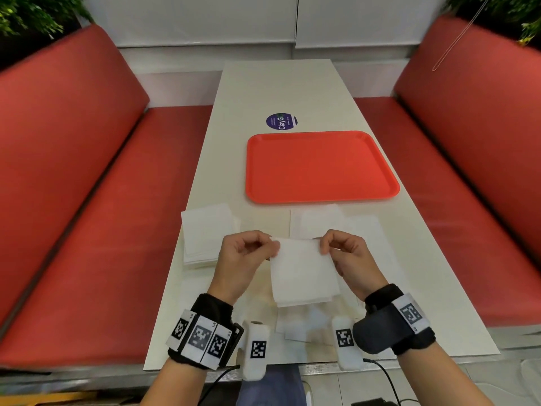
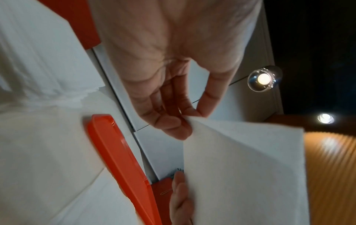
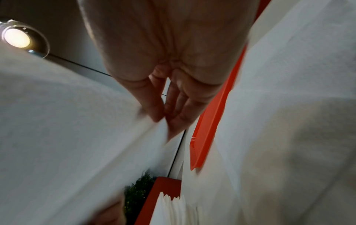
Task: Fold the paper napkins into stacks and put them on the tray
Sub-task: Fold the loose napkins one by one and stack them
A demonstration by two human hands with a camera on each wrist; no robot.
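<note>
Both hands hold one white paper napkin (image 1: 301, 271) up above the near part of the table. My left hand (image 1: 248, 250) pinches its upper left corner, my right hand (image 1: 336, 247) its upper right corner, and the sheet hangs down between them. The left wrist view shows thumb and fingers (image 2: 173, 121) pinched on the napkin (image 2: 246, 167); the right wrist view shows the same pinch (image 3: 159, 115) on the napkin (image 3: 67, 129). An orange tray (image 1: 322, 167) with nothing on it lies further up the table. A pile of napkins (image 1: 205, 232) sits to the left.
Flat napkins (image 1: 336, 221) lie on the white table (image 1: 278, 92) under and beyond my hands. A round purple sticker (image 1: 281, 122) is behind the tray. Red bench seats (image 1: 87, 200) flank the table on both sides, with plants in the far corners.
</note>
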